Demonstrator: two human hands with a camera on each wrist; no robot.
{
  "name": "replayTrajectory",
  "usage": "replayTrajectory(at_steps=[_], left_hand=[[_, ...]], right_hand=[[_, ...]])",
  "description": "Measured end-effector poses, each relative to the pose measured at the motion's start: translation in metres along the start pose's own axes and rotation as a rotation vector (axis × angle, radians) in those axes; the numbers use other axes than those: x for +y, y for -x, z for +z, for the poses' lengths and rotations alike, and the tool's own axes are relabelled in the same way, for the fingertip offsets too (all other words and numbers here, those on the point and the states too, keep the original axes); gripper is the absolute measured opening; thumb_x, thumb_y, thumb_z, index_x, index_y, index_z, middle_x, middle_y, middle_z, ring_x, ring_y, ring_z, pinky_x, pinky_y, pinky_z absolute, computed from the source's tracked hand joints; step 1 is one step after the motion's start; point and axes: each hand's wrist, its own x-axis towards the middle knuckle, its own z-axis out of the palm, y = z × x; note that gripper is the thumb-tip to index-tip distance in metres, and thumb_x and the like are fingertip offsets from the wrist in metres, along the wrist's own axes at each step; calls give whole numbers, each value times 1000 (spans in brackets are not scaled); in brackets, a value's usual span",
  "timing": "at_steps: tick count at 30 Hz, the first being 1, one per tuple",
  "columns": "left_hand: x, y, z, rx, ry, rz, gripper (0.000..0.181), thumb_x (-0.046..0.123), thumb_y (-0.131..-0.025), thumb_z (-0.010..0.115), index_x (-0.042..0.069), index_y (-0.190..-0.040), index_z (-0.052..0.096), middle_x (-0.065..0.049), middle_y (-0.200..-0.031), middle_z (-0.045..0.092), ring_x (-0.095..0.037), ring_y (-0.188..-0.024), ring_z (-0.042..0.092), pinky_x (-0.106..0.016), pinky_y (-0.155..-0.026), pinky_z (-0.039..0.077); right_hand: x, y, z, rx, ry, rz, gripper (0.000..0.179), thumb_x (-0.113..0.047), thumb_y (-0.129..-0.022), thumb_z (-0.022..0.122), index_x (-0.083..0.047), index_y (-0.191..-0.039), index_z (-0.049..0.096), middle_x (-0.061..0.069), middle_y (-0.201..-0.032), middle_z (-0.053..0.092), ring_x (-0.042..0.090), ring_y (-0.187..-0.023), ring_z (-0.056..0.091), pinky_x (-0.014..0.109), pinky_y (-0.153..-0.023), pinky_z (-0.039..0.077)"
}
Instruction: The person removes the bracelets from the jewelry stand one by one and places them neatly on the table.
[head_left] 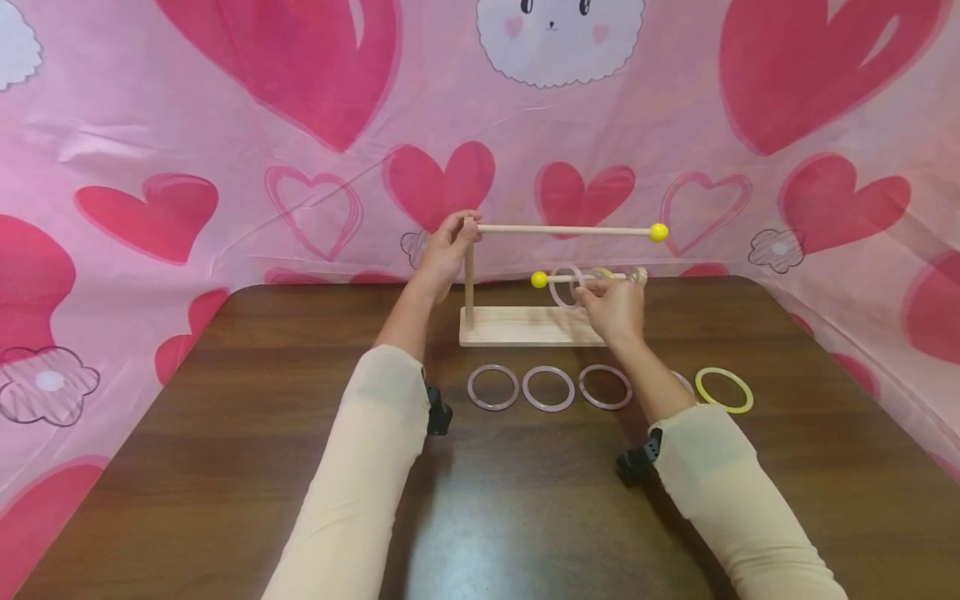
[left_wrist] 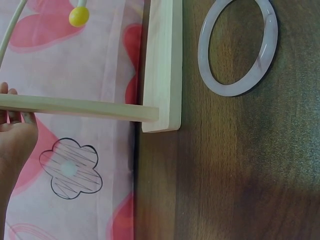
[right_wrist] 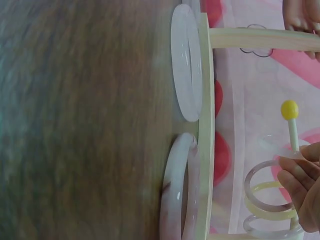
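Wooden stand (head_left: 528, 327) on brown table (head_left: 517, 508); heart-printed pink cloth (head_left: 446, 92) behind.

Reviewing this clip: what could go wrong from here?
The pale ring pinched by the right hand is close to the yellow ball at the end of the lower rod, so it might drop if the pinch loosens.
The left hand holds the post near its top; a tug could tilt or shift the wooden base.
The right forearm partly hides a ring on the table and could nudge it if lowered.
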Motion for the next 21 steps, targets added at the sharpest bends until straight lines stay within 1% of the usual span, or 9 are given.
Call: replayTrajectory(at_steps=[2,4,6,8,9,12,15,16,21], left_hand=[[0,0,0,0,2,5,36,25,-95,47,7,-126,49,-13,-114,55,-22,-110,50,-35,-98,32],[-1,0,0,1,6,5,35,25,-95,47,7,-125,50,-12,-113,55,-23,-110,50,-35,-98,32],[-1,0,0,1,9,4,35,25,-95,47,7,-125,49,-12,-112,55,-23,-110,50,-34,-98,32],[-1,-1,0,2,14,3,35,25,-95,47,7,-125,49,-12,-112,56,-23,-110,49,-34,-98,32],[-1,-1,0,1,13,4,35,25,-95,47,6,-125,49,-12,-112,56,-24,-110,50,-34,-98,32],[0,0,1,-1,9,8,36,24,-95,47,6,-126,49,-12,-112,56,-24,-110,50,-34,-98,32],[1,1,0,-2,4,8,37,25,-95,47,6,-126,49,-13,-112,56,-23,-110,50,-34,-99,32],[1,1,0,-2,3,7,37,25,-95,47,6,-126,49,-13,-112,56,-23,-110,50,-34,-99,32],[2,2,0,0,-3,2,37,25,-95,47,6,-127,49,-13,-113,56,-23,-111,50,-34,-99,32]], right_hand=[[-1,0,1,7,-11,-7,18,-12,-83,67,1,-94,71,16,-79,68,31,-75,66,42,-87,42],[-2,0,2,13,-20,-9,18,-13,-83,68,1,-94,72,15,-78,68,30,-74,66,42,-89,40],[-3,0,3,14,-26,-7,17,-12,-83,68,1,-93,72,15,-78,68,30,-72,66,42,-85,42],[-4,0,3,17,-24,-9,17,-12,-83,68,1,-93,72,15,-79,68,29,-73,66,41,-83,42],[-5,1,3,17,-26,-8,17,-12,-83,68,1,-93,72,14,-79,68,29,-74,66,41,-80,43],[-6,1,2,21,-26,-20,16,-12,-83,68,1,-92,72,14,-78,68,30,-77,66,41,-93,34],[-7,2,3,26,-32,-26,16,-12,-83,68,1,-92,72,14,-76,68,30,-79,65,40,-96,32],[-7,2,3,28,-27,-34,17,-12,-83,67,1,-92,72,15,-76,68,30,-80,65,40,-101,26],[-8,3,5,44,-23,-61,16,-11,-82,68,0,-92,72,13,-71,68,28,-83,64,41,-108,11]])
